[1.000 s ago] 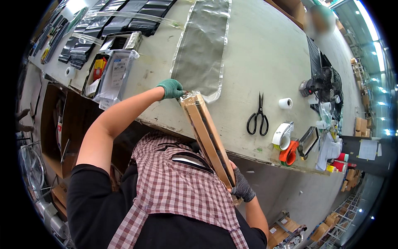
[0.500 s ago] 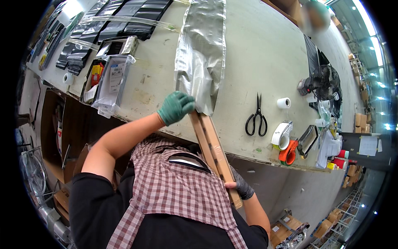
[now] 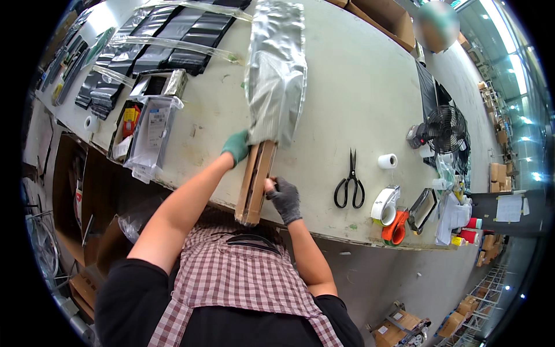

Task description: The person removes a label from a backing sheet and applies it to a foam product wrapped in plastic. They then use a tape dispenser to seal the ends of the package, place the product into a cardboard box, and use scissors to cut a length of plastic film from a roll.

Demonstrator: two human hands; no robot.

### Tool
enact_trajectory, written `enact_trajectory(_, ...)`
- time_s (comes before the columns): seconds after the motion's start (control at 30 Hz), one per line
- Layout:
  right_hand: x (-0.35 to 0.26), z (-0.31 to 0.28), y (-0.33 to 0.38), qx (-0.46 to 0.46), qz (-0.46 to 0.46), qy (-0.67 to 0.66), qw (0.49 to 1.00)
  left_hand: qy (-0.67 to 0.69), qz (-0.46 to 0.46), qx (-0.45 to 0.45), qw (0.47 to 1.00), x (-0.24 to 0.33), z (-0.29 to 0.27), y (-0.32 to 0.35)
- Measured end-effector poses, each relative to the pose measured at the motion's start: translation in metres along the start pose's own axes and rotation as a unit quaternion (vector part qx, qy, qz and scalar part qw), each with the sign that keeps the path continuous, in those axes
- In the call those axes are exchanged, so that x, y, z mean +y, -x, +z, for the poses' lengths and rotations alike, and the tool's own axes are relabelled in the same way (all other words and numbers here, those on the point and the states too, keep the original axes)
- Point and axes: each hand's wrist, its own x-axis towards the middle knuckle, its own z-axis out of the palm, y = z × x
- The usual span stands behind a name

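From my distant seat I begin at the left, where an open cardboard box (image 3: 98,179) stands below the edge of the worktop (image 3: 335,104). On the worktop, near its left edge, I see a clear plastic tray (image 3: 151,136), and farther away lie flat black plastic packs (image 3: 188,34).

Next comes the left hand (image 3: 236,147), in a green glove, at the left side of the long brown bundle (image 3: 254,182), just where the silver sleeve (image 3: 276,75) begins. Its fingers are partly hidden, so I cannot tell if they grasp the bundle, the sleeve or both. The bundle points from the near edge toward the far side, and the sleeve covers its far end.

At the right of the bundle is the right hand (image 3: 285,200), in a grey glove. Its fingers are curled, with tips against the bundle's side; whether they grip it, I cannot tell.

Farther right lie black scissors (image 3: 352,177), then a white roll (image 3: 387,161), a white tape dispenser (image 3: 381,202), and a black fan (image 3: 446,129).
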Motion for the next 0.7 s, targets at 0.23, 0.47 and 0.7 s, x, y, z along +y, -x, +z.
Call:
enact_trajectory(0.23, 0.026, 0.008, -0.098, 0.199, 0.017, -0.122, 0.972, 0.122, -0.11, -0.082, 0.983, 0.006, 0.002, 0.015)
enact_trajectory(0.47, 0.059, 0.023, 0.056, -0.008, -0.047, -0.045, 0.998, -0.141, 0.056, -0.353, 0.923, -0.001, -0.039, 0.14)
enact_trajectory(0.7, 0.009, 0.009, -0.005, 0.04, -0.01, -0.187, 0.981, 0.147, -0.049, -0.179, 0.972, -0.004, -0.028, 0.091)
